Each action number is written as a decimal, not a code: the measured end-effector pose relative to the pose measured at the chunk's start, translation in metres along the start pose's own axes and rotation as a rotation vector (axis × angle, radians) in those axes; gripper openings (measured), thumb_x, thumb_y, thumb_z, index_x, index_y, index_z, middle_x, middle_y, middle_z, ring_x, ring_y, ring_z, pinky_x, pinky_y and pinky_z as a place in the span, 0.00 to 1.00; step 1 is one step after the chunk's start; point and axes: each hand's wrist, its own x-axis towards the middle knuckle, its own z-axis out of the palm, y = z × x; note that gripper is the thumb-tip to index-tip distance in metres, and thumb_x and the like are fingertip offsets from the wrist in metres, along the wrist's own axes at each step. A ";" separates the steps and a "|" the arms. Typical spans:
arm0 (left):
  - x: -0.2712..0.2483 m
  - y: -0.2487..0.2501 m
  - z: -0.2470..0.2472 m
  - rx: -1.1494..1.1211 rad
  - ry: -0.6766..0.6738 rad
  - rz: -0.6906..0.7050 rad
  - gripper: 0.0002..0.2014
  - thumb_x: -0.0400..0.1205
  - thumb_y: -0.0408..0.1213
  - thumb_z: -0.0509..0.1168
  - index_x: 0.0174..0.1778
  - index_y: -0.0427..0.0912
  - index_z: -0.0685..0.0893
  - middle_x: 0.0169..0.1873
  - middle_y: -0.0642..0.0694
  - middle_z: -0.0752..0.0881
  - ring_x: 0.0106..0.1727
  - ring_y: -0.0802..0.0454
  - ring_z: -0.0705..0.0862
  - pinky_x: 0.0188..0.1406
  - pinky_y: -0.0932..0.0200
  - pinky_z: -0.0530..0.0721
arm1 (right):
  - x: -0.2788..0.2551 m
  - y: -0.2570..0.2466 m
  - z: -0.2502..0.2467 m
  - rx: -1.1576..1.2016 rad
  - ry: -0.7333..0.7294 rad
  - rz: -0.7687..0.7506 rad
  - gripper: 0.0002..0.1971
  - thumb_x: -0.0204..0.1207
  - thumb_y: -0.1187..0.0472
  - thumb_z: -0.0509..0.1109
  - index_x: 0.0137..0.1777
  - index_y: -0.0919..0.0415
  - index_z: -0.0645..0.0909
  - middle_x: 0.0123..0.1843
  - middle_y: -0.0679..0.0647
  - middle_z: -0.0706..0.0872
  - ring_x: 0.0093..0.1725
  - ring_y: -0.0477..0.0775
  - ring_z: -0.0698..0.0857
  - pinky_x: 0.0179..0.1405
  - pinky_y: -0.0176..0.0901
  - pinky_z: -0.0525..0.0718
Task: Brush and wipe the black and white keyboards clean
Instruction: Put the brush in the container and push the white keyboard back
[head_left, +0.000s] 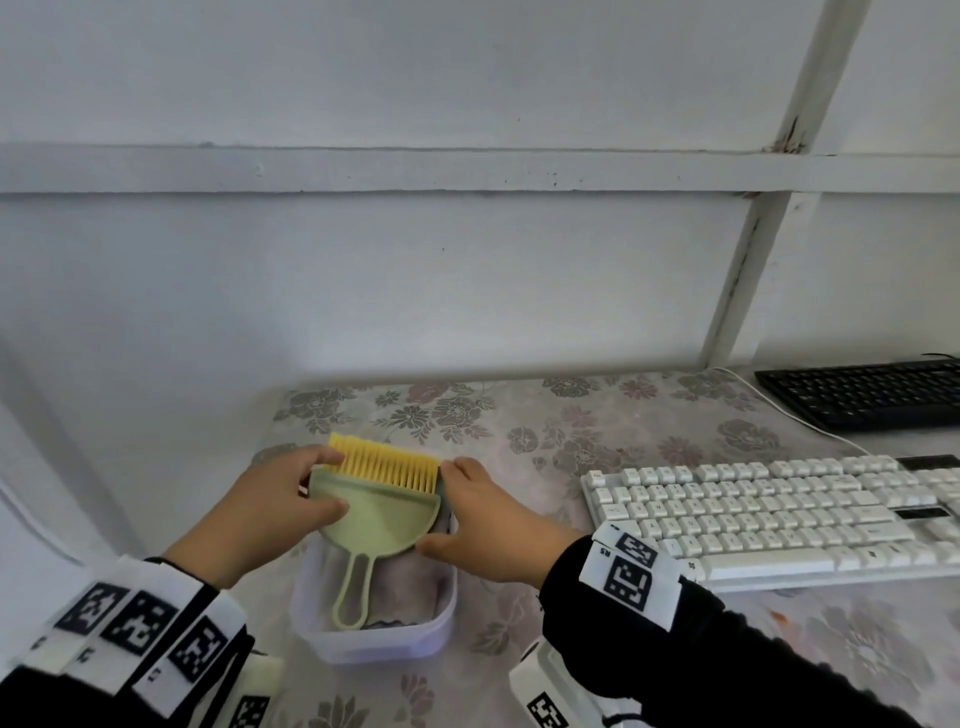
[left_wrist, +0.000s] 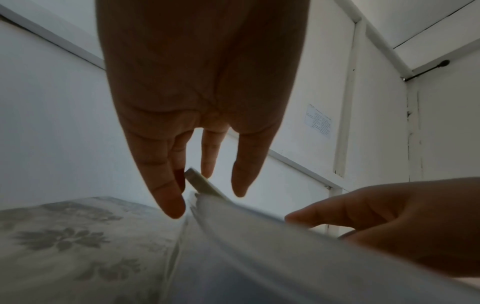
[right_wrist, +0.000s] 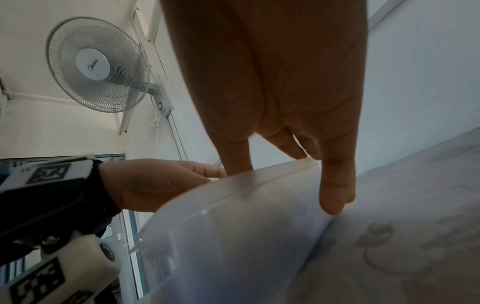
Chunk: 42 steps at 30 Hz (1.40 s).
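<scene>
A pale green plastic dustpan with a yellow-bristled brush clipped in it is pinched by the left hand over a translucent plastic box, whose right wall is touched by the straightened fingers of the right hand. The white keyboard and, behind it, the black keyboard lie untouched to the right. If the pan is lifted carelessly, the light box could be dragged or tipped; "Midea" is read on the white wall fan.
</scene>
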 end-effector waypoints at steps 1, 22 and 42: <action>0.000 -0.002 0.002 0.005 -0.014 -0.010 0.23 0.76 0.34 0.71 0.67 0.49 0.77 0.49 0.53 0.78 0.47 0.53 0.80 0.44 0.58 0.79 | -0.003 0.000 0.001 0.002 -0.010 -0.007 0.37 0.77 0.51 0.68 0.79 0.64 0.55 0.78 0.57 0.57 0.75 0.65 0.66 0.74 0.56 0.69; -0.026 0.113 0.070 0.128 -0.052 0.201 0.37 0.79 0.49 0.66 0.80 0.52 0.55 0.78 0.52 0.64 0.77 0.54 0.65 0.73 0.57 0.67 | -0.105 0.095 -0.087 0.129 0.090 0.053 0.37 0.80 0.45 0.65 0.83 0.56 0.53 0.84 0.47 0.55 0.81 0.47 0.59 0.72 0.32 0.58; -0.036 0.173 0.187 0.072 -0.334 0.082 0.29 0.73 0.44 0.74 0.55 0.71 0.61 0.52 0.76 0.69 0.50 0.80 0.75 0.59 0.74 0.75 | -0.260 0.336 -0.190 0.012 0.253 0.630 0.59 0.47 0.26 0.76 0.78 0.55 0.64 0.79 0.53 0.65 0.76 0.54 0.67 0.74 0.48 0.67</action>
